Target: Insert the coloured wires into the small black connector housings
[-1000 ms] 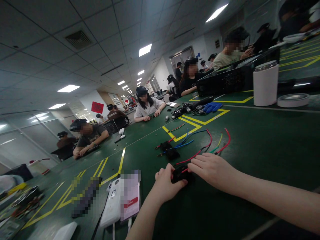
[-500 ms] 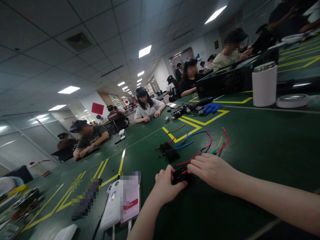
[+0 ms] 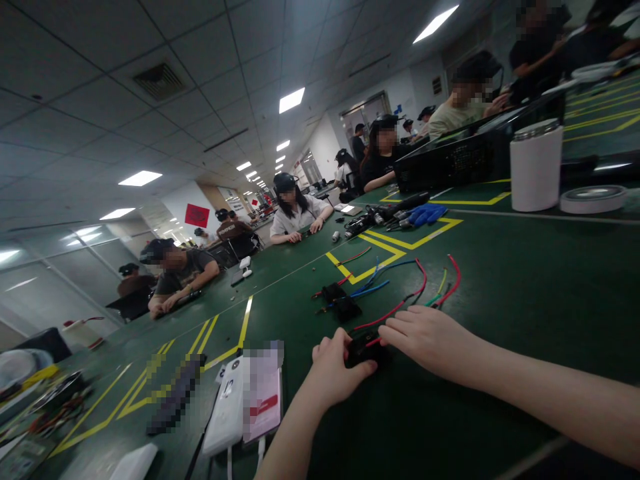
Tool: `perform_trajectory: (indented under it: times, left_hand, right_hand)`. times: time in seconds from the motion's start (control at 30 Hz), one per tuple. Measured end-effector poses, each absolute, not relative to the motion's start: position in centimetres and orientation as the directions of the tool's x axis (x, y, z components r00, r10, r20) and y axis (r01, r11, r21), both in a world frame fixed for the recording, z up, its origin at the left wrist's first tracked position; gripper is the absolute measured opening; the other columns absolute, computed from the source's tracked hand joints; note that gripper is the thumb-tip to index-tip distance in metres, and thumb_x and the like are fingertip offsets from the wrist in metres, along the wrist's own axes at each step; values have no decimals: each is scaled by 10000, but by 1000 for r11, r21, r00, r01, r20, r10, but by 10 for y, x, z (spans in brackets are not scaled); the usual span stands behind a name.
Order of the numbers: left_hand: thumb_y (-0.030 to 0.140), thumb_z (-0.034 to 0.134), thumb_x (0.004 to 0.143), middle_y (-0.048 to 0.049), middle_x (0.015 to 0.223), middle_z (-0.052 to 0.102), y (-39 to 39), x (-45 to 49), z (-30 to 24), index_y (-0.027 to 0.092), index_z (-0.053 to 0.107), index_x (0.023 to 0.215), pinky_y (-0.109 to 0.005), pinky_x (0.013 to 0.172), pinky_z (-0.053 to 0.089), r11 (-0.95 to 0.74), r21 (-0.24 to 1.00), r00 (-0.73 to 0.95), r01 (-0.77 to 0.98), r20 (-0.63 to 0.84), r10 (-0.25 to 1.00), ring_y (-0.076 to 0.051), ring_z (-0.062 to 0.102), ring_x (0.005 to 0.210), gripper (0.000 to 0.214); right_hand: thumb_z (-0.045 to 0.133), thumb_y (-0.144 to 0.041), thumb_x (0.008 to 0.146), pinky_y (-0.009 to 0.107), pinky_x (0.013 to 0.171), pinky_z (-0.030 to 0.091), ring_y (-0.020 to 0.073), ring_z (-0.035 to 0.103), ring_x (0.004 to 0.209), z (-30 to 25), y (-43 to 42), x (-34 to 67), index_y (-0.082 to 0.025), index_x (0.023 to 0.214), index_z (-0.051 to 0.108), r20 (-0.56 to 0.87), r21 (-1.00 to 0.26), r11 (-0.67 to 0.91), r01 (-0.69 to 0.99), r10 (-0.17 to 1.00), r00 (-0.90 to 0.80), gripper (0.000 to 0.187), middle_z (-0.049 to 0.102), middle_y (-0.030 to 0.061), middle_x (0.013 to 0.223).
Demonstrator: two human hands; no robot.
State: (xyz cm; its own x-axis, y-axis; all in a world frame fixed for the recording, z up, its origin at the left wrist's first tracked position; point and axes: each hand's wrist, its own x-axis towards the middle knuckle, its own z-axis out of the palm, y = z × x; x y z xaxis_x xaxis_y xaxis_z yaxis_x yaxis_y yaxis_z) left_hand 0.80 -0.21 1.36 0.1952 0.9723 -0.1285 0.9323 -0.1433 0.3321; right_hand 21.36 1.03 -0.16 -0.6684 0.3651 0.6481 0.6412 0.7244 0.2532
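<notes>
My left hand (image 3: 334, 370) is closed around a small black block-like part (image 3: 366, 353) just above or on the green table. The thumb lies along its near side and the fingers along its left. At the block's right side, my right hand (image 3: 425, 343) pinches a red wire (image 3: 373, 342) whose visible end meets the block. Another red wire (image 3: 390, 313) curves away behind the right fingers, beside a yellow-green wire (image 3: 442, 285). Just beyond my hands lies a second black part (image 3: 341, 301) with blue wires (image 3: 370, 289) next to it.
A pale cup (image 3: 536, 167) and its lid (image 3: 593, 199) stand at the right. Blue-handled pliers (image 3: 425, 215) and other tools lie farther back. A white power bank (image 3: 225, 407) and a pink device (image 3: 264, 400) with cables lie at left. Several people sit around the table.
The whole view has shifted slightly. Both hands keep nearly the same pose on the black part and red wire.
</notes>
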Motion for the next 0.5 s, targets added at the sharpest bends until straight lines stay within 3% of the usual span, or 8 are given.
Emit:
perform_trajectory:
  times: [0.17,0.5]
  left_hand:
    - [543,591,743,-2,908,519,-1,8,13,239,454,940,-285,762,343,-157,323,209,933,-134,969,-198,479,872,387]
    - [540,600,736,-8,925,512,-2,9,16,246,461,954,-283,743,354,-122,336,184,934,-159,970,-207,471,883,392]
  right_hand:
    - [543,-88,786,295,586,316,160,540,610,0,10,214,-187,773,552,666,251,725,642,352,-658,100,605,-2,686]
    - [607,-112,759,292,541,307,159,564,565,-6,13,216,-199,800,561,580,237,719,653,434,-689,106,624,-17,664]
